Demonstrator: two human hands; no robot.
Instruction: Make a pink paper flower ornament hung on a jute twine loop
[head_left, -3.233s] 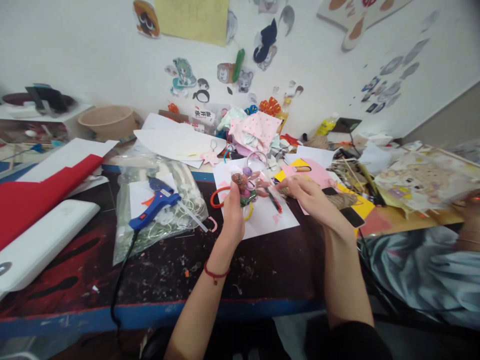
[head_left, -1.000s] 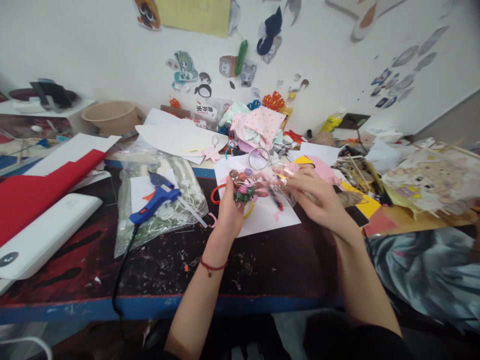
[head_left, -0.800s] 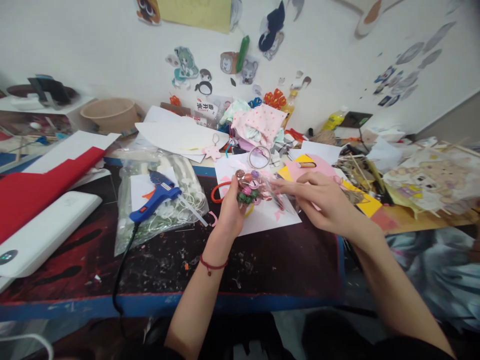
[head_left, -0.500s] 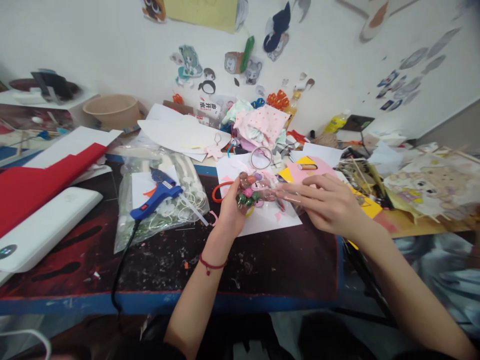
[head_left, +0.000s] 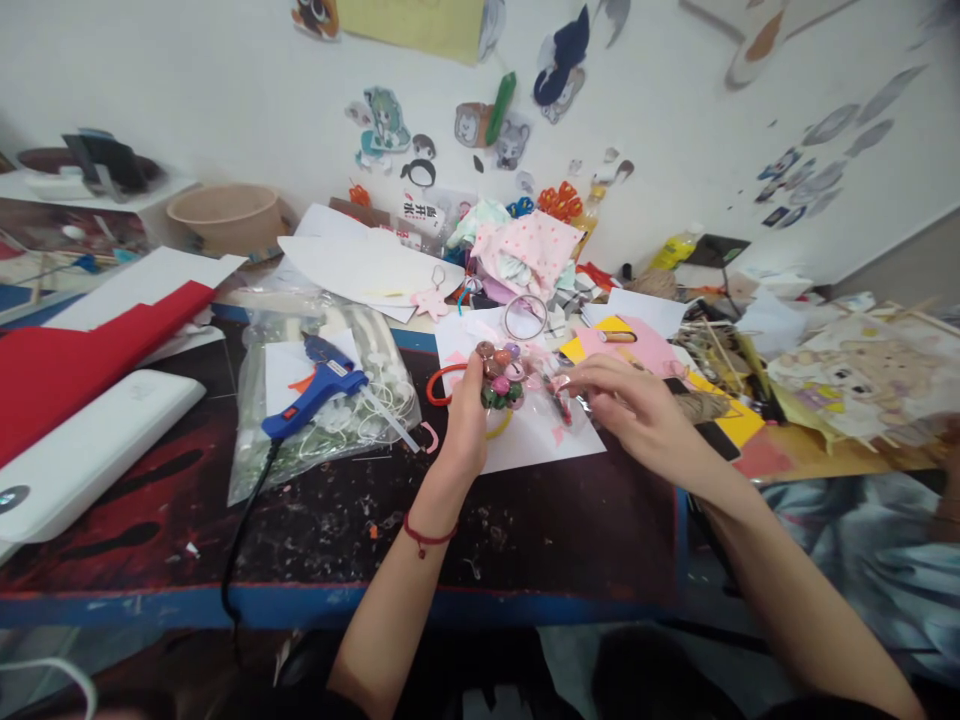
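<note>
My left hand (head_left: 466, 425), with a dark red cord bracelet at the wrist, grips a clear plastic bag of round coloured beads (head_left: 501, 380). Brown, orange, purple, pink and green beads bunch up beside the thumb. At the right end of the bag, the fingertips of my right hand (head_left: 637, 410) pinch the clear film. Beneath the bag lies a white sheet of paper (head_left: 517, 455) with small pink scraps on it. An orange-red ring (head_left: 437, 387) rests just left of the bag, and a metal ring (head_left: 525, 316) lies behind it.
To the left, a blue hot glue gun (head_left: 319, 388) lies on a clear bag of white and green items (head_left: 251, 440). A white power bank (head_left: 105, 440) and red sheet (head_left: 97, 345) are farther left. Yellow and pink papers (head_left: 634, 345) lie at right; a fabric pile (head_left: 525, 245) stands behind.
My right hand has lowered slightly, its stretched fingers now bent into a pinch on the bag's right end. The beads stay in my left hand.
</note>
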